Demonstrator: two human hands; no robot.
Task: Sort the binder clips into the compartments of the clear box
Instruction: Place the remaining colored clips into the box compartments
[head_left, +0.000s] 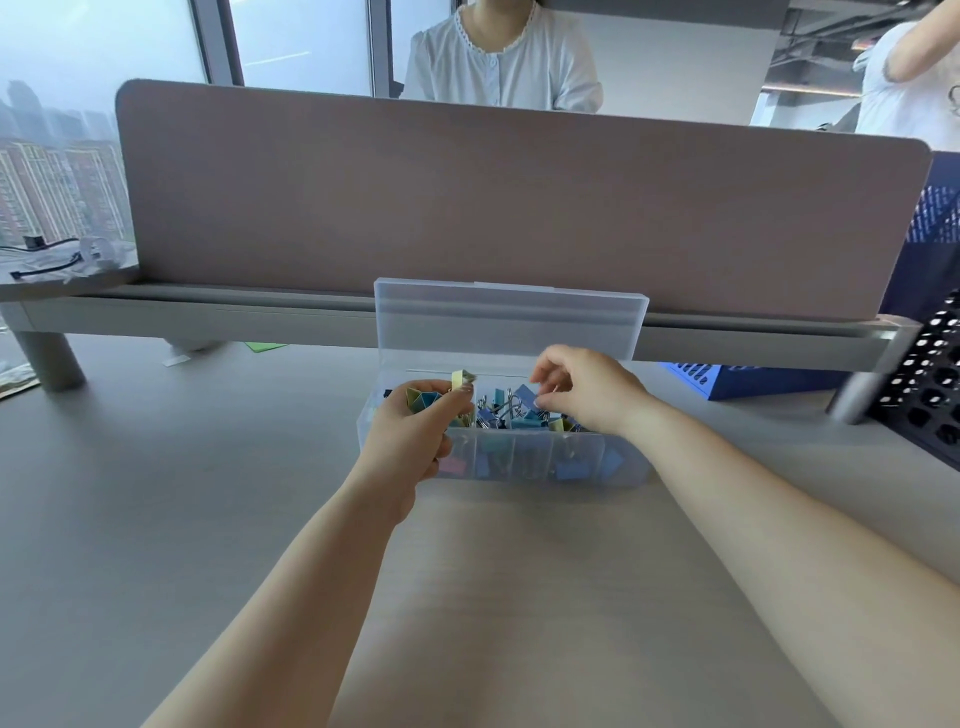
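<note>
The clear box (519, 457) sits open on the worktop (208, 519), lid propped back for access, while the left hand (410, 441) holds a yellow clip (462, 379) in a narrow grip above it and the right hand (587, 395) pinches a blue clip (522, 395) among the binder clips (498, 410) inside, probably picking out colours.

A mauve desk divider (519, 208) is standing across the back of the pale wood-grain desk (156, 519). A person in a light blue buttoned top (501, 62) is sitting behind it. A black perforated panel (930, 384) is leaning at the right, with a blue box (748, 382) lying beside it.
</note>
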